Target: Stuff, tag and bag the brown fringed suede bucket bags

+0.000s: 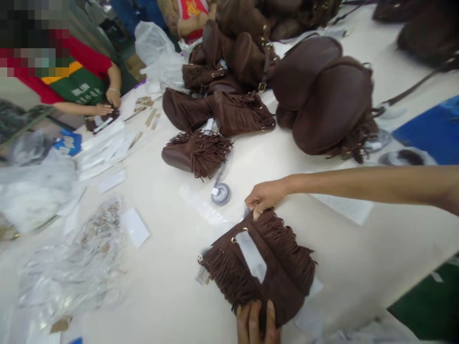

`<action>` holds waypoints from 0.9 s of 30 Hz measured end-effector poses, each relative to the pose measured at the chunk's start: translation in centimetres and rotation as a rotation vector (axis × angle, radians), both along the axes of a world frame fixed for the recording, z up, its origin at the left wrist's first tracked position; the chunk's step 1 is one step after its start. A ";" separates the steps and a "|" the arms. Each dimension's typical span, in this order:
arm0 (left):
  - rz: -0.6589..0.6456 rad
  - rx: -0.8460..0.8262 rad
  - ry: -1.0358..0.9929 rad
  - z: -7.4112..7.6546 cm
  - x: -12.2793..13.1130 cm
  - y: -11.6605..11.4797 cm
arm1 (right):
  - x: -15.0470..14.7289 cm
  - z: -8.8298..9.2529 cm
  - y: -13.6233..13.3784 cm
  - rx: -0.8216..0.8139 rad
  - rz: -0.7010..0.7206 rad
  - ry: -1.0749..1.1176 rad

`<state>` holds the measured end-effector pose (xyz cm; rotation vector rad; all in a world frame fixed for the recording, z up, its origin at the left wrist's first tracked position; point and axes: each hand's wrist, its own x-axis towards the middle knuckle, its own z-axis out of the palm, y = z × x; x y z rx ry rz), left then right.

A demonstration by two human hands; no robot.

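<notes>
A brown suede bag with fringes [283, 272] lies on the white table [358, 267] right in front of me. A white paper strip [251, 255] sits across its front, near a small metal ring. My right hand [264, 196] reaches in from the right and pinches the bag's far edge, fingers closed on it. My left hand [256, 321] shows only a few fingers at the bottom of the view, pressed together on the bag's near edge.
Many more brown fringed bags [322, 100] are piled across the back of the table. A small roll [221, 194] lies beyond my bag. Clear plastic bags [79, 258] and white slips cover the left. A co-worker's hands [106, 106] work at the far left. The table's edge runs at lower right.
</notes>
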<state>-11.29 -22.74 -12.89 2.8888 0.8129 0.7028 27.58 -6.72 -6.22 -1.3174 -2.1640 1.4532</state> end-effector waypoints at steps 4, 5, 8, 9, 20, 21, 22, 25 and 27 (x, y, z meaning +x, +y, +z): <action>0.247 0.035 -0.218 -0.3 2.2 -1.1 | -0.7 -0.5 -0.7 0.111 -0.030 -0.093; 0.304 0.039 -0.266 -0.4 2.6 -1.3 | -0.8 -0.2 -0.8 0.123 -0.040 -0.126; 0.344 0.044 -0.326 -0.4 3.5 -1.3 | -1.5 2.2 -0.3 0.148 -0.040 -0.216; 0.338 0.050 -0.338 -0.3 3.6 -1.2 | -2.3 3.3 0.2 0.185 -0.042 -0.227; 0.343 0.025 -0.417 -1.0 3.4 -1.3 | -17.8 3.7 8.6 -0.366 0.376 -0.108; 0.337 0.014 -0.410 -1.3 3.3 -1.5 | -18.0 2.9 8.9 -0.474 0.386 -0.046; 0.333 0.008 -0.411 -1.5 3.2 -1.6 | -17.9 2.2 9.1 -0.561 0.383 0.019; 0.332 -0.012 -0.422 -1.4 3.0 -1.7 | -17.6 0.7 9.0 -0.661 0.327 0.141; 0.332 -0.034 -0.417 -0.8 2.8 -1.3 | -17.7 0.4 8.6 -0.620 0.287 0.152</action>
